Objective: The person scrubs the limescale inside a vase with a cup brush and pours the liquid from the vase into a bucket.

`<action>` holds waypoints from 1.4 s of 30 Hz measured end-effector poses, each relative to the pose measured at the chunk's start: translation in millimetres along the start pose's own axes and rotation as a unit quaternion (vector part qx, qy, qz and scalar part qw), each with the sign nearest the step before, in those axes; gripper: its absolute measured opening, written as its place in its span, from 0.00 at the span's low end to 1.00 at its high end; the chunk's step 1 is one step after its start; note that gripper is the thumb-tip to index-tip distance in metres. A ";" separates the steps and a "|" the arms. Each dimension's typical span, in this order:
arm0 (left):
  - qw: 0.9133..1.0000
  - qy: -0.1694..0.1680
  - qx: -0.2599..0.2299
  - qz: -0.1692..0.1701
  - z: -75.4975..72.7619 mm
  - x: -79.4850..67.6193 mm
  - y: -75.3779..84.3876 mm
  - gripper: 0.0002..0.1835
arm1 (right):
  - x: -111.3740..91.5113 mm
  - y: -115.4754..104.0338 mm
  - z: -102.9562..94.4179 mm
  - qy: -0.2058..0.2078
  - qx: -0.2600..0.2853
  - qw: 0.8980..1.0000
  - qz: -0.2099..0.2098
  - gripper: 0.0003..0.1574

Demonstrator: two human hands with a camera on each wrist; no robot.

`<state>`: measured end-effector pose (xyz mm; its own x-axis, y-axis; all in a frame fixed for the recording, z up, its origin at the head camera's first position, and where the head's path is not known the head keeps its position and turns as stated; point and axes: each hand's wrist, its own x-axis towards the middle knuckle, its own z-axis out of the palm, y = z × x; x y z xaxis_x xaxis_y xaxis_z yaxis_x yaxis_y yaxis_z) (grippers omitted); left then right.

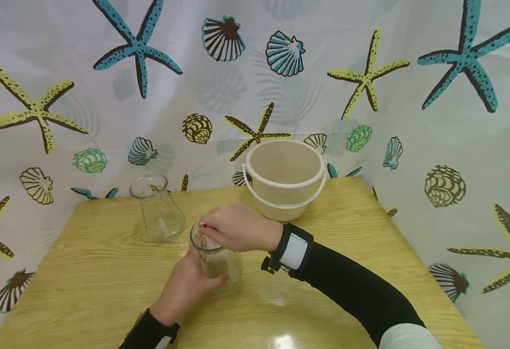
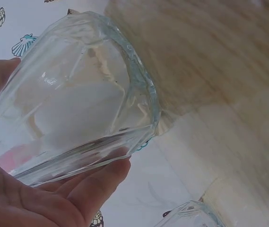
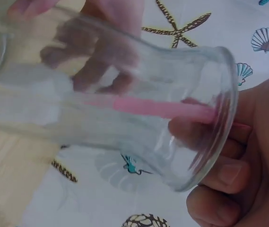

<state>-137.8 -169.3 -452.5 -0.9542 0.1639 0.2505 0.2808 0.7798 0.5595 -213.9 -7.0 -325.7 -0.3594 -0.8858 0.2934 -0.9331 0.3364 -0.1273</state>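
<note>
My left hand (image 1: 188, 283) grips a clear glass jar (image 1: 223, 265) around its side, and the jar's rim faces up. Above that rim, my right hand (image 1: 242, 227) pinches the pink handle (image 3: 162, 108) of a bottle brush, with a thumb or finger reaching inside the mouth. The brush's white head (image 3: 28, 97) shows blurred through the glass, down inside the jar. In the left wrist view, the thick faceted base of the jar (image 2: 73, 90) is visible, with a pink patch of the handle behind the glass.
A second glass jar (image 1: 162, 218) stands at the back left of the wooden table (image 1: 93, 286). Behind my right hand is a cream bucket (image 1: 276, 196) with its handle hanging in front. A curtain (image 1: 246, 92) printed with starfish and shells encloses the back and sides.
</note>
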 end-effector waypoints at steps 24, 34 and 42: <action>0.997 -0.016 -0.047 -0.053 -1.5 -1.2 3.0 0.54 | -4.2 -4.7 -4.8 -0.024 0.082 0.996 -0.007 0.23; 0.998 -0.015 -0.036 -0.044 -2.2 -1.9 3.7 0.59 | 1.3 -1.7 -0.7 -0.015 0.080 0.997 0.004 0.19; 0.999 -0.011 -0.019 -0.034 -1.6 -1.1 5.9 0.61 | 1.3 1.3 -1.0 -0.011 0.000 1.000 0.027 0.17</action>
<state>-135.0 -165.9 -448.3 -0.9730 0.1250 0.1943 0.2190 0.7666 0.6037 -215.6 -7.4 -324.5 -0.4092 -0.8731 0.2649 -0.9122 0.3844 -0.1420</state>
